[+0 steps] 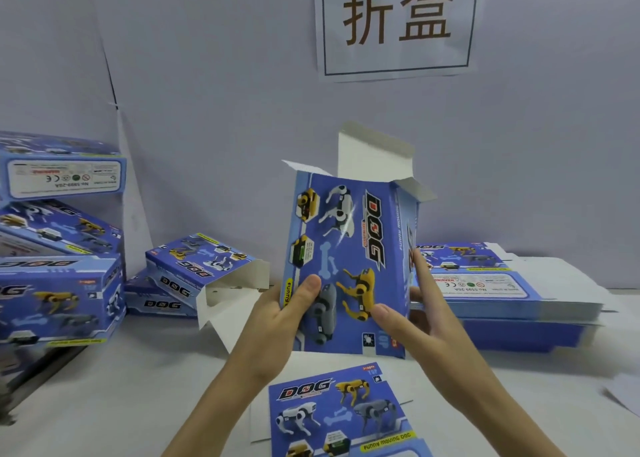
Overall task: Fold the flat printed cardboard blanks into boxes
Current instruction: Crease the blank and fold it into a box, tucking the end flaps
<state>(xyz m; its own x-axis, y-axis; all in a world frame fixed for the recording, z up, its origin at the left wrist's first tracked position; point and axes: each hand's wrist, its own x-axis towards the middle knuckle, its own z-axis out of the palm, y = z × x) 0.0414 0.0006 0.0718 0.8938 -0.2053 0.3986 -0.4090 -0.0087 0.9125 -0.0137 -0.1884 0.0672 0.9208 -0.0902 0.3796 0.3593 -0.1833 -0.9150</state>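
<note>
I hold a blue printed "DOG" box (349, 249) upright above the table, opened into a sleeve with its white top flaps standing up. My left hand (277, 314) grips its lower left edge, thumb on the front face. My right hand (412, 311) holds the lower right side, thumb on the front and fingers along the side panel. A flat blank (339, 411) lies on the table just below. A stack of flat blanks (502, 290) lies to the right behind my right hand.
Several folded boxes (59, 242) are piled at the left. One box with an open end (204, 269) lies tilted left of centre on another. A paper sign (398, 24) hangs on the wall. The white table (121, 387) spreads in front.
</note>
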